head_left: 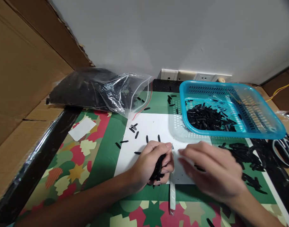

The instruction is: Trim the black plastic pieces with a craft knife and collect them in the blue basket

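Observation:
My left hand [156,162] is closed around a bunch of small black pieces [158,168] above a white paper sheet [144,126]. Its thumb and forefinger are pinched at the upper end of a thin white strip [172,195], which hangs down toward the front. To the right, my right hand [213,170] is slightly blurred, its fingers bent and thumb apart, with nothing visible between them. Its fingertips are close to the left hand but do not touch it. Loose black pieces [137,135] lie on the sheet.
A blue basket [234,134] with black pieces and wooden-looking sticks stands at the back right. Scissors [283,153] and more black pieces [246,154] lie at right. A zip bag [94,90] of dark material rests back left, near a white paper piece [82,128].

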